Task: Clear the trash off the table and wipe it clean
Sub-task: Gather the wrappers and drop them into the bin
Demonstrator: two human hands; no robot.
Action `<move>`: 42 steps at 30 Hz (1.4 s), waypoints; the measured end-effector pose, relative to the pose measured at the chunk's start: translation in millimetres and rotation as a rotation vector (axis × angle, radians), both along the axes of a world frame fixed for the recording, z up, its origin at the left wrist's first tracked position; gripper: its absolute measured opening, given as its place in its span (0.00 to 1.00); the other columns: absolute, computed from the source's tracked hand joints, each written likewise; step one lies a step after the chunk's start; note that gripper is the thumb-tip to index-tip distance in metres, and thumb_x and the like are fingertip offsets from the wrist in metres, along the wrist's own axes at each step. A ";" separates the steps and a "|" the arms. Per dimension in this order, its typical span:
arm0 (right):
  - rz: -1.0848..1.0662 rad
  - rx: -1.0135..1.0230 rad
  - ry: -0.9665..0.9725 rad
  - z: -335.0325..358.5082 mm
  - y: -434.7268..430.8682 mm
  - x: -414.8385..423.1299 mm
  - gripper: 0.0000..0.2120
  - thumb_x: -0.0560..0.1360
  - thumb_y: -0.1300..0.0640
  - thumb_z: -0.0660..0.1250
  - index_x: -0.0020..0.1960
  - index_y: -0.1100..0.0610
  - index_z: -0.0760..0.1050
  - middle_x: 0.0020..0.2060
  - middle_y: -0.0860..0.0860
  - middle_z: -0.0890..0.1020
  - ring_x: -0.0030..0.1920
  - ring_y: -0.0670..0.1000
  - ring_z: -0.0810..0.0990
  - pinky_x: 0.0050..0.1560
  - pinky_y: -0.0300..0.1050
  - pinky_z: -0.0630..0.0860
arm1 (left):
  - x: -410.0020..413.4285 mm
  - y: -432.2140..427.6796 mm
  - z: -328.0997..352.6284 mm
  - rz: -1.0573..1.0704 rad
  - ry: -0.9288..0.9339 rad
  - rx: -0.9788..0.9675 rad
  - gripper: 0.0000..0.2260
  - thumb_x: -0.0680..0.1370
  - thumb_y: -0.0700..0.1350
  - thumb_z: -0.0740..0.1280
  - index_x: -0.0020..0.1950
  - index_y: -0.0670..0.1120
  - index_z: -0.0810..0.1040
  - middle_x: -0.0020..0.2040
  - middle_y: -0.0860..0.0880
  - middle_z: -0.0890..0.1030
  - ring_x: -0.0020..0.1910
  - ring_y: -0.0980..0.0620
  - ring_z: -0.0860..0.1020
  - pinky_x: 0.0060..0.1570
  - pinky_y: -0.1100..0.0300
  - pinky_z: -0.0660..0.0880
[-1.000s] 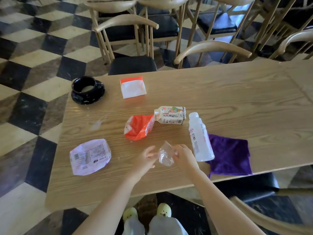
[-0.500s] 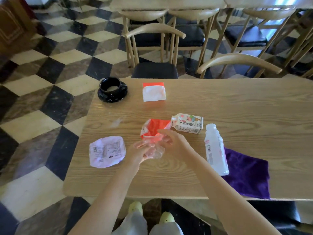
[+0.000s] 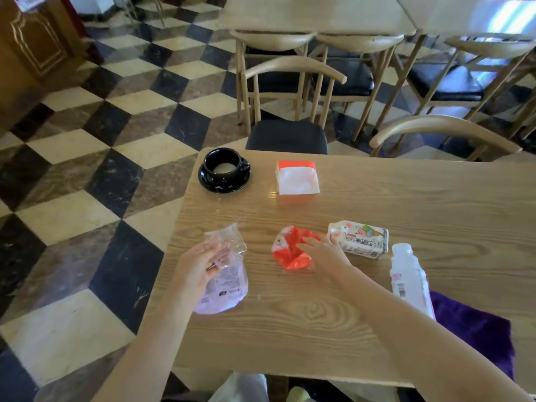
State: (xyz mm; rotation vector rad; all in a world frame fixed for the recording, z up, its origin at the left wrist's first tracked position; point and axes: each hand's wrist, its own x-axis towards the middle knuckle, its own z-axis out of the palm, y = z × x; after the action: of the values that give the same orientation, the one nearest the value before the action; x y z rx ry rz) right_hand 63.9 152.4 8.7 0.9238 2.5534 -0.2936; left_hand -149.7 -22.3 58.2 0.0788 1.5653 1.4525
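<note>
My left hand (image 3: 200, 264) grips a crumpled clear plastic wrapper (image 3: 229, 242) just above a pale purple snack bag (image 3: 224, 288) lying near the table's left edge. My right hand (image 3: 324, 252) rests with spread fingers on a red and white crumpled wrapper (image 3: 290, 250) in the middle of the wooden table (image 3: 319, 329). A small white drink carton (image 3: 361, 242) lies on its side to the right of that hand. A clear plastic bottle (image 3: 409, 278) lies beside a purple cloth (image 3: 478, 335) at the right front.
A black cup on a black saucer (image 3: 223, 172) stands at the far left corner. A white and orange napkin pack (image 3: 297, 178) lies beside it. Wooden chairs (image 3: 290, 82) with black seats crowd the far side. Checkered floor lies to the left.
My left hand has carried the clear wrapper leftward to above the purple bag. My right hand let go of it and reached onto the red wrapper. The view shifted left.
</note>
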 end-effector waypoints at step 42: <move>-0.102 -0.335 0.765 108.4 -86.2 3.0 0.22 0.79 0.49 0.60 0.71 0.52 0.65 0.70 0.46 0.69 0.70 0.51 0.59 0.70 0.50 0.60 | 77.7 -1.2 44.0 -0.020 0.046 0.260 0.12 0.77 0.50 0.64 0.58 0.47 0.77 0.49 0.49 0.85 0.50 0.53 0.83 0.49 0.57 0.76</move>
State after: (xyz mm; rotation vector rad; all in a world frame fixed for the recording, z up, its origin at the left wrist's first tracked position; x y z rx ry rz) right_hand 66.9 66.2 117.0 0.9283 2.9586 -1.2738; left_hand -72.0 -23.6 102.2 0.2818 1.3998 1.6415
